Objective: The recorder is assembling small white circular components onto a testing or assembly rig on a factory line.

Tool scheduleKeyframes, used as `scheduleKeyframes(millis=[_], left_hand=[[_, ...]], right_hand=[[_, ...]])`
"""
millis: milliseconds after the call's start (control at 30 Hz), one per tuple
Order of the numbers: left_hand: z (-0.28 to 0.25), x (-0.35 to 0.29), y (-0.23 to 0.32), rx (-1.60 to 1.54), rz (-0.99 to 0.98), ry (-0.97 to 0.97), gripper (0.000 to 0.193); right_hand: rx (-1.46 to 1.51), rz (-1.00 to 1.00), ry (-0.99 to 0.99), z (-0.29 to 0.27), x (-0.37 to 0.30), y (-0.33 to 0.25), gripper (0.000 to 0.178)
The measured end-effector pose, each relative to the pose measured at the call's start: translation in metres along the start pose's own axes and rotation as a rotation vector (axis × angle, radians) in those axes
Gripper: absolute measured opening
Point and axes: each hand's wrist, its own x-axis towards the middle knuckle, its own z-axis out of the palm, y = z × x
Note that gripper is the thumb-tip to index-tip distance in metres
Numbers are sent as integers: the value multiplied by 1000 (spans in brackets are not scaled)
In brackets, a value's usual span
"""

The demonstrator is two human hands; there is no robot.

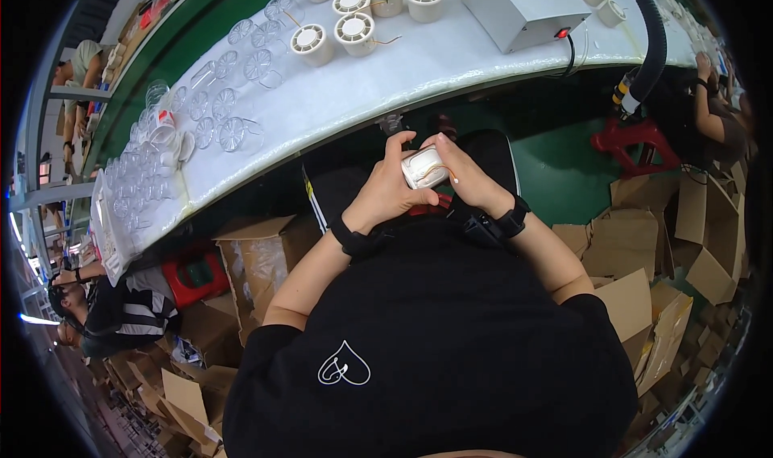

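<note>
Hands [385, 190], half curled, grip a white device [419, 165] between them (thin wire [436, 168] across its face).

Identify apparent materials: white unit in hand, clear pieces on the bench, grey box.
White unit: probably moulded plastic; smooth, rounded edges.
Clear pieces: glossy, see-through; plastic or glass, can't tell.
Grey box: likely painted sheet metal; flat faces, crisp edges.
</note>
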Motion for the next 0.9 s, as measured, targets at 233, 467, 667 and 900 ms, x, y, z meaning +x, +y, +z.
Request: scheduleKeyframes(millis=[233, 467, 667, 900], left_hand=[[-11, 2, 8, -221, -159, -171, 108], [-6, 2, 7, -366, -166, -208, 112], [7, -1, 10, -293, 13, -24, 100], [-33, 17, 66, 239, 194, 115, 73]], right_hand=[[-126, -115, -36, 0, -15, -19, 51], [-335, -400, 40, -1, -14, -26, 43], [-362, -463, 14, -2, -12, -25, 41], [-178, -553, 125, 2, 9, -33, 48]])
